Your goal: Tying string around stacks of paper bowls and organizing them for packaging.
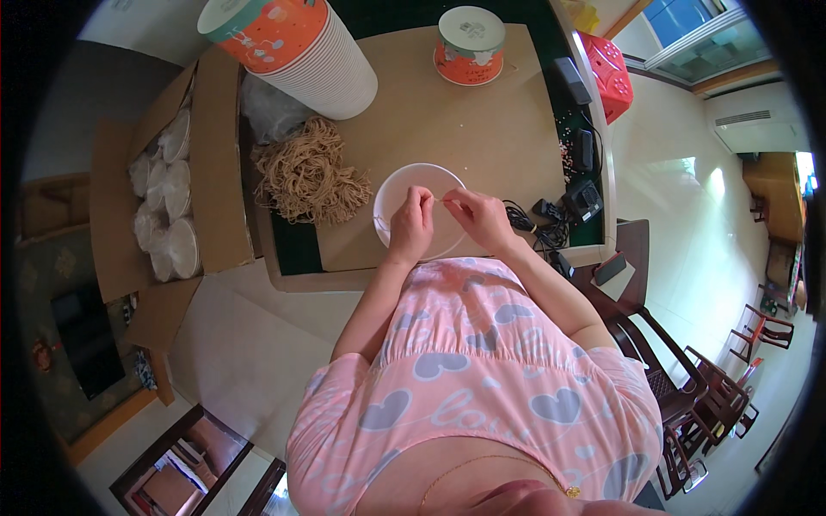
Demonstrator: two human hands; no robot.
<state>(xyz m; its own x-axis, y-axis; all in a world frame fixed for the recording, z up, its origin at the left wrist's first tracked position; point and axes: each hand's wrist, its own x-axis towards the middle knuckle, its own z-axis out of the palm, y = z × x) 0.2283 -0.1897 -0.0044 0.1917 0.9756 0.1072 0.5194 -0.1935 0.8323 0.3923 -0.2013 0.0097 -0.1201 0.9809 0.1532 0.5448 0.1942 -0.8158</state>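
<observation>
My left hand [413, 225] and my right hand [480, 217] meet over a white round tub [397, 191], both closed in a pinch. A short bit of thin strand [438, 200] shows between the fingertips; its ends are hidden in my fingers. The tub stands on a brown cardboard sheet [447, 129] near the table's front edge, its mouth facing up. A tangled heap of tan paper cords [314, 176] lies just left of it. Farther back, an orange and green paper tub [470, 50] stands upside down on the cardboard.
A tall stack of paper tubs [314, 64] leans at the back left, beside clear plastic wrap [271, 107]. An open carton [215, 163] holds bagged white tubs [176, 189]. Black adapters and cables [551, 228] lie at the right edge. A red stool [607, 77] stands beyond.
</observation>
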